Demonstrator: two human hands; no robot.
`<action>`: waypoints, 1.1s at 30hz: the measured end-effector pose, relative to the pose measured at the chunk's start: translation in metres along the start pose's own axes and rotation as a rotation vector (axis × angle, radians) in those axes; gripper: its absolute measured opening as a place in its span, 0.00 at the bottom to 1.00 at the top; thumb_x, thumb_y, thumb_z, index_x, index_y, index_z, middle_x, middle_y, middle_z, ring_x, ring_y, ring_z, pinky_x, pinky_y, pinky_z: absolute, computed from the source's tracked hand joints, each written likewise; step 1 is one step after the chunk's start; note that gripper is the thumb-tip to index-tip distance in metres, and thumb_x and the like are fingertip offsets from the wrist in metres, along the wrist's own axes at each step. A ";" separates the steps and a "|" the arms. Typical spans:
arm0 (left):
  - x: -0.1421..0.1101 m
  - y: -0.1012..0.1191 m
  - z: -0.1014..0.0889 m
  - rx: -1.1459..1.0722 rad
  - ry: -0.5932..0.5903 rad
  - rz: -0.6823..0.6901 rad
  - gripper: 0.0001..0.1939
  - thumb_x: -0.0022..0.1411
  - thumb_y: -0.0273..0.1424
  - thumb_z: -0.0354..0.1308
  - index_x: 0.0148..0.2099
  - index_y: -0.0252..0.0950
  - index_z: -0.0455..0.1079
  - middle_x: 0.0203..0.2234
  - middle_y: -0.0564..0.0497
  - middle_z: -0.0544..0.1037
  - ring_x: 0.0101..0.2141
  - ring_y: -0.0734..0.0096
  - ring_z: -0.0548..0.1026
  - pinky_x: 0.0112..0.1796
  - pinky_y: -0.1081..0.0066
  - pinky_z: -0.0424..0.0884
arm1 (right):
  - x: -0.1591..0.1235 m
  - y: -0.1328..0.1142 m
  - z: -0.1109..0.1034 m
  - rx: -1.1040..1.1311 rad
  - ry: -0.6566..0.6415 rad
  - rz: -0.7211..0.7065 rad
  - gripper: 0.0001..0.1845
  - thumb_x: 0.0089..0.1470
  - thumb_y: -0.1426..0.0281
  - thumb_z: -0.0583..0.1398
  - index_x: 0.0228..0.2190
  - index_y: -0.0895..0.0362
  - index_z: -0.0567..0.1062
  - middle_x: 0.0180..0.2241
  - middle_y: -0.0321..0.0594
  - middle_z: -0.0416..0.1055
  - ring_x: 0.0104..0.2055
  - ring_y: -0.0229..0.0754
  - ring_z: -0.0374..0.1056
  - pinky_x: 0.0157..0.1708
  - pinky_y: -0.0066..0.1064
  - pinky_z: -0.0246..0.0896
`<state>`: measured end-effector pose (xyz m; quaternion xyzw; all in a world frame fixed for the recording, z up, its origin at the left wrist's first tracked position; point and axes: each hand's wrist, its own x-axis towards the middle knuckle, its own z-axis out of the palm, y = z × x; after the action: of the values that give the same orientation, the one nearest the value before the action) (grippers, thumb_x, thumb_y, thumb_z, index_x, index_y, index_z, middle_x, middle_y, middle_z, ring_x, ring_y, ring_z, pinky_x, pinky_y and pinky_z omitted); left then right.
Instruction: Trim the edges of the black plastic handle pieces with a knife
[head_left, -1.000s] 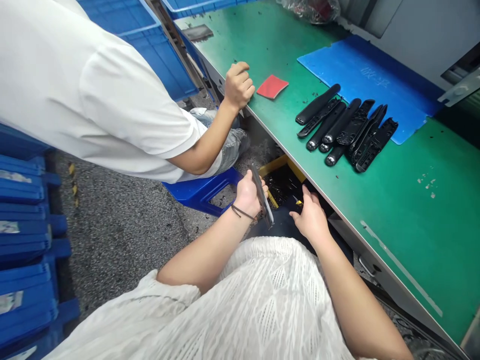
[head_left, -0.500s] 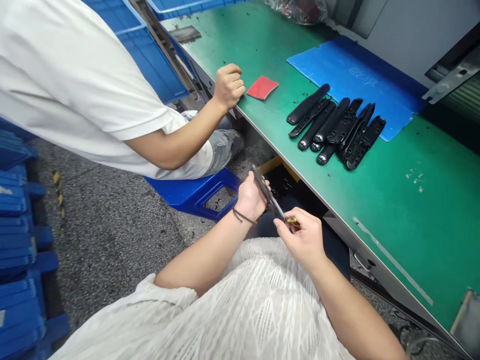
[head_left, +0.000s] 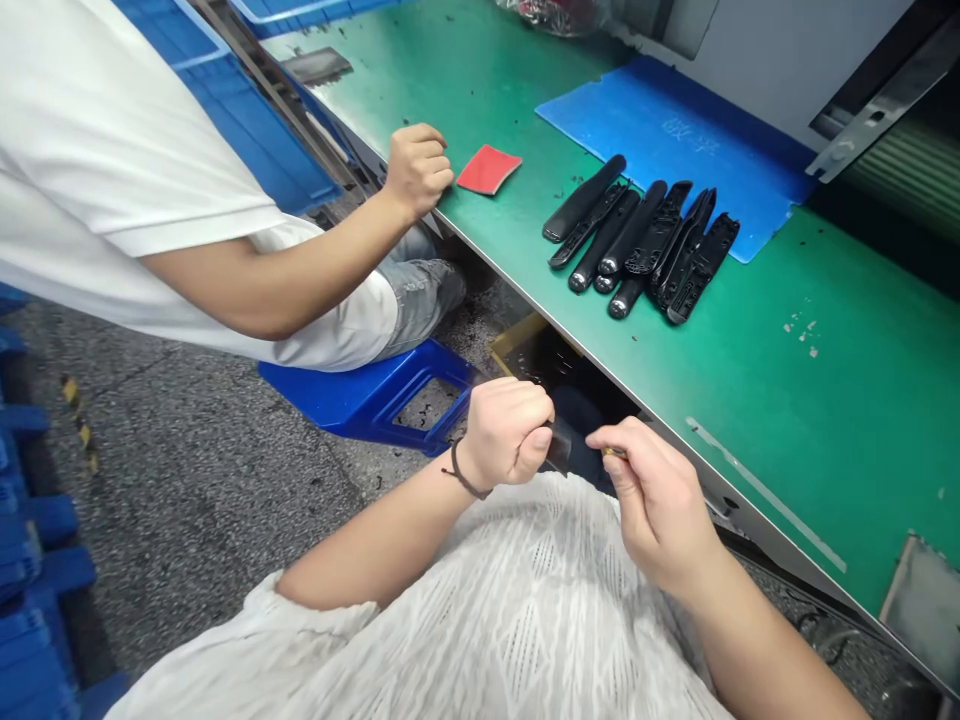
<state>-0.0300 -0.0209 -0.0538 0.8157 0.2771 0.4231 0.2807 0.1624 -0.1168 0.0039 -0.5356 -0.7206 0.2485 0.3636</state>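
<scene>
My left hand (head_left: 508, 432) is closed round a black plastic handle shell (head_left: 559, 446), held low in front of my lap; only its near end shows past my fist. A short gap to the right, my right hand (head_left: 660, 490) pinches a small tool with a yellow handle (head_left: 615, 453). Most of that tool is hidden in my fingers, so its exact kind does not show. On the green table (head_left: 847, 400) lies a pile of similar black plastic handle shells (head_left: 637, 235), some showing ribbed insides.
A co-worker's closed hand (head_left: 418, 172) rests at the table edge beside a red square pad (head_left: 489, 170). A blue sheet (head_left: 682, 130) lies behind the pile. The co-worker sits on a blue stool (head_left: 360, 395). A yellow-rimmed bin (head_left: 517, 338) stands under the table.
My left hand has turned over, its back now facing up, with the shell mostly covered. My right hand has come away from the shell, moving right. The view has shifted slightly.
</scene>
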 end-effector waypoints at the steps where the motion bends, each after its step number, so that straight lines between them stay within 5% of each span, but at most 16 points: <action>1: 0.001 0.000 0.000 -0.012 0.007 0.007 0.23 0.71 0.44 0.47 0.24 0.40 0.63 0.17 0.51 0.63 0.20 0.68 0.57 0.29 0.62 0.49 | -0.002 0.001 -0.003 -0.058 -0.009 -0.050 0.10 0.70 0.73 0.51 0.45 0.55 0.71 0.32 0.36 0.66 0.31 0.36 0.61 0.32 0.30 0.57; 4: 0.002 0.002 0.000 -0.001 -0.008 0.026 0.26 0.70 0.48 0.47 0.23 0.40 0.62 0.17 0.51 0.62 0.20 0.67 0.56 0.29 0.63 0.49 | -0.005 0.002 -0.007 -0.132 -0.063 -0.091 0.10 0.71 0.65 0.53 0.42 0.56 0.71 0.30 0.35 0.65 0.30 0.37 0.59 0.31 0.32 0.54; 9: 0.008 0.010 -0.002 0.085 -0.033 0.122 0.28 0.71 0.50 0.43 0.23 0.40 0.61 0.16 0.51 0.60 0.19 0.68 0.54 0.27 0.63 0.47 | -0.001 -0.005 0.000 -0.135 -0.121 -0.014 0.26 0.65 0.45 0.56 0.36 0.56 0.70 0.28 0.34 0.66 0.29 0.37 0.59 0.30 0.32 0.51; 14: 0.010 0.014 -0.003 0.140 -0.024 0.137 0.29 0.71 0.51 0.44 0.23 0.40 0.59 0.16 0.52 0.59 0.19 0.68 0.53 0.27 0.63 0.46 | 0.003 -0.006 0.006 -0.193 -0.100 -0.034 0.27 0.67 0.47 0.54 0.27 0.55 0.62 0.24 0.31 0.58 0.26 0.34 0.50 0.27 0.32 0.41; 25: 0.005 0.017 0.001 0.181 0.064 0.198 0.21 0.73 0.41 0.39 0.28 0.40 0.57 0.18 0.53 0.58 0.20 0.68 0.54 0.28 0.62 0.48 | -0.004 -0.009 0.012 -0.420 0.112 -0.153 0.31 0.70 0.46 0.48 0.23 0.54 0.63 0.22 0.35 0.55 0.26 0.38 0.46 0.26 0.36 0.37; 33: 0.003 0.027 0.006 0.097 0.067 0.123 0.18 0.74 0.38 0.40 0.30 0.40 0.55 0.19 0.54 0.57 0.20 0.68 0.55 0.28 0.63 0.50 | -0.005 -0.014 0.017 -0.522 0.239 -0.242 0.28 0.71 0.53 0.50 0.22 0.53 0.62 0.21 0.36 0.54 0.26 0.40 0.45 0.27 0.38 0.36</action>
<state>-0.0178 -0.0387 -0.0366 0.8293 0.2557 0.4527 0.2048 0.1421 -0.1255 0.0025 -0.5465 -0.7708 -0.0547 0.3228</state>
